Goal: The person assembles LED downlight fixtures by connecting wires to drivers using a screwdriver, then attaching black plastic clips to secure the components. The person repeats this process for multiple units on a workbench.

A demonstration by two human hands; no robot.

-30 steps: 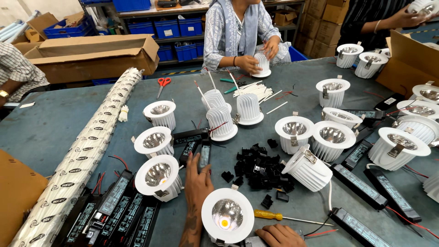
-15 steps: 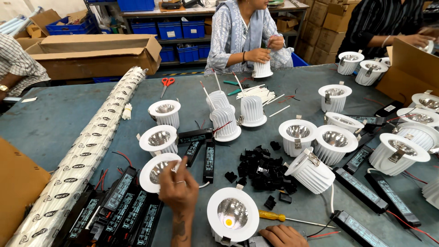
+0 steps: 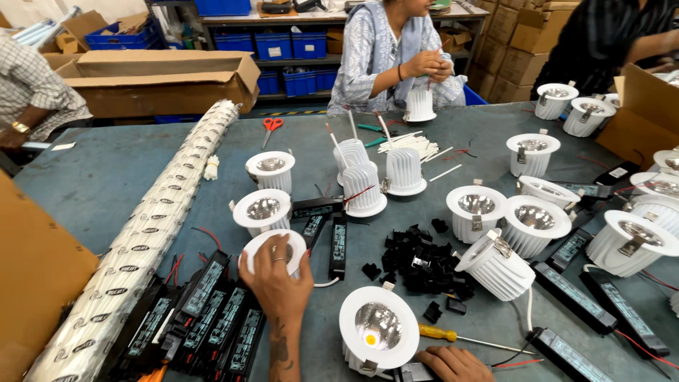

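A head-worn camera looks down on a blue-grey desk (image 3: 99, 184) crowded with lamp parts. Along the left side lies a long roll of white printed wrapping (image 3: 145, 233), running diagonally from the near left corner toward an open brown cardboard box (image 3: 159, 81) at the far left. A second brown carton (image 3: 35, 276) fills the near left edge. Beside the roll, a row of black oblong driver units with pale labels (image 3: 212, 318) lies packed side by side. Blue storage bins (image 3: 290, 46) sit on shelves behind the desk, and stacked brown cartons (image 3: 513, 42) stand at the far right.

The left hand (image 3: 277, 276) reaches forward from the bottom edge, forearm straight up the frame, fingers curled over the rim of a white round downlight (image 3: 272, 249), gripping it; a ring shows on one finger. This downlight sits just in front of the driver units. The right hand (image 3: 453, 364) lies low at the bottom edge, fingers bent against the base of another white downlight with a lit yellow centre (image 3: 378, 327); whether it grips it cannot be told. A yellow-handled screwdriver (image 3: 460, 338) lies just beside that hand. A heap of small black clips (image 3: 417, 258) sits in the middle, near more white downlights.

Across the desk a seated person in a pale patterned top (image 3: 385, 53) works with both hands raised.
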